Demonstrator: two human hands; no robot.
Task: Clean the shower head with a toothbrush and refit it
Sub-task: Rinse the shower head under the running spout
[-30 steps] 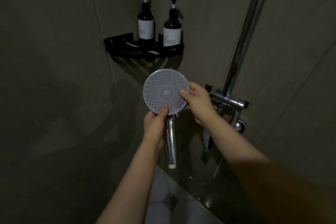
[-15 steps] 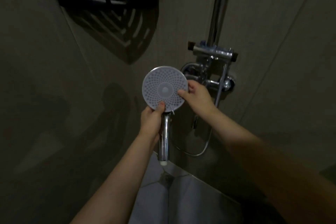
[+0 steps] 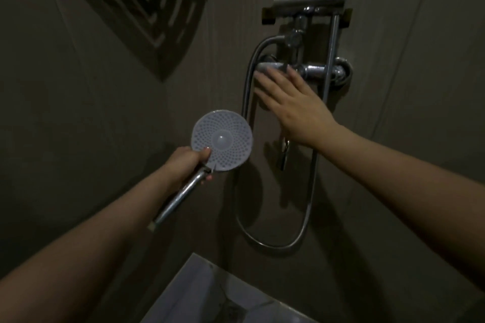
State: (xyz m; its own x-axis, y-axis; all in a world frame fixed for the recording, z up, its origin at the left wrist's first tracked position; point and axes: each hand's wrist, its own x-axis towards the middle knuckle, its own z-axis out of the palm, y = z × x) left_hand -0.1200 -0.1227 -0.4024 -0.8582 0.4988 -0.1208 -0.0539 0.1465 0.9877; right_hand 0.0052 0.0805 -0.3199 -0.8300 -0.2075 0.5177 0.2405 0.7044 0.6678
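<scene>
Dim tiled shower corner, chrome mixer valve (image 3: 304, 69) on the wall, hose (image 3: 262, 242) looping below it. Left hand (image 3: 187, 165) gripped the shower head (image 3: 222, 140) at the neck, fingers curled round the handle, thumb on the faceplate rim. Handle's long axis ran down-left toward the body, free end not on the hose. Right hand (image 3: 294, 105) was spread flat, holding nothing, fingertips at the valve lever, up-right of the head. No toothbrush visible. Hose end likely near the right hand, so that hand looked better placed to fetch it for refit.
</scene>
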